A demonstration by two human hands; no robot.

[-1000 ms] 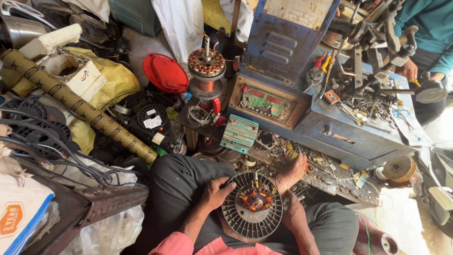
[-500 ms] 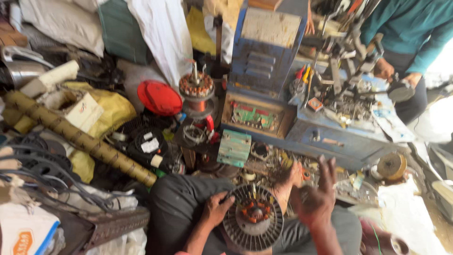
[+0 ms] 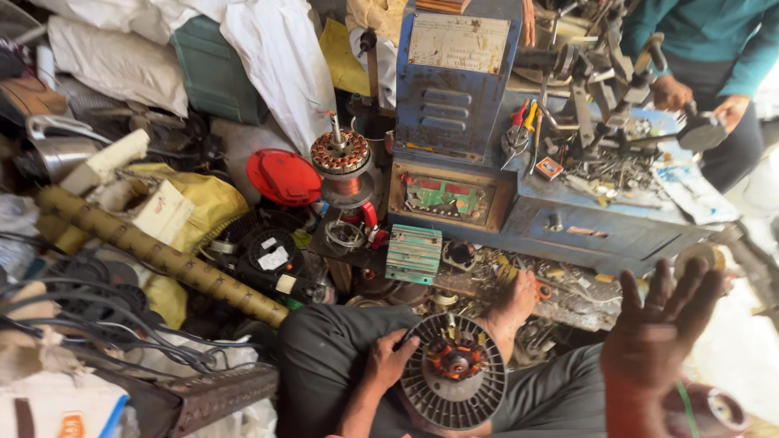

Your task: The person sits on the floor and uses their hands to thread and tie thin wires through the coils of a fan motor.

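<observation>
Head view, and we're looking straight down into a lap in grey trousers. There's the finned round motor plate (image 3: 453,373), lying flat across the knees at the bottom centre, its copper-and-orange windings facing up at us. The left hand (image 3: 389,361) is on its left rim, fingers curled over the edge and thumb laid on the ribbed face. The right hand (image 3: 515,304) is up past the plate's top right edge, down among the loose metal parts (image 3: 568,296) on the floor. Its fingers are buried in the clutter, so we cannot tell how they're set.

At the lower right we have a third hand (image 3: 659,345), big and blurred. It's raised palm-on with the fingers spread wide, touching nothing, and it looks like somebody else's.

Just above the plate lies a green finned block (image 3: 414,253), and behind that rises the blue machine (image 3: 454,89). A copper-wound rotor (image 3: 341,154) stands left of the machine, with a red round lid (image 3: 282,174) beside it. At the top right, a person in a teal top (image 3: 698,32) has both hands at the bench.
</observation>
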